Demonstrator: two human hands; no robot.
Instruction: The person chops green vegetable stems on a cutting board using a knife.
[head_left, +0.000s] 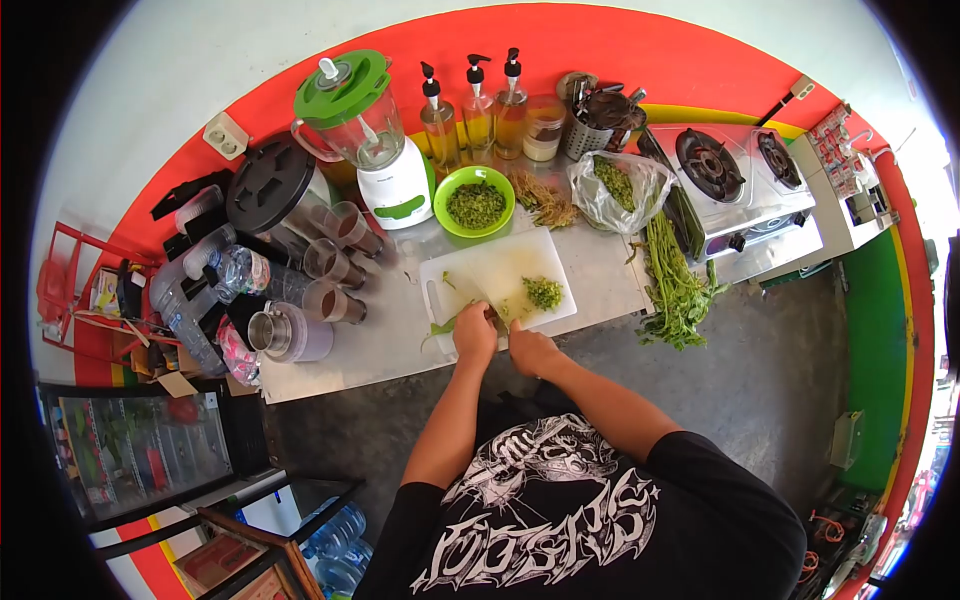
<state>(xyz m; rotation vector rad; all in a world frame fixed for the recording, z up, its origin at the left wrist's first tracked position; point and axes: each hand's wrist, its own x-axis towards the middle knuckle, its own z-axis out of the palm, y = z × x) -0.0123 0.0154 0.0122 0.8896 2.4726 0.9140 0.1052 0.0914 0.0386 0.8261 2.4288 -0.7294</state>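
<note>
My left hand [474,334] is closed over green leafy stalks [441,327] at the near edge of a white cutting board [541,249]; a few leaf ends stick out to its left. Close to its right, my right hand [532,352] is closed with a finger reaching forward, apparently round a knife; the handle is hidden and hardly any blade shows. A small pile of chopped greens [542,293] lies on the board's right side, with scraps scattered around. Behind the board, a green bowl [444,218] holds more chopped greens.
A blender [394,185], pump bottles [438,125] and root trimmings [543,200] stand or lie behind. Right are a plastic bag [650,182], long leafy stalks [675,290] and a gas stove [745,190]. Left are dark-filled cups [333,302] and a flask [300,335].
</note>
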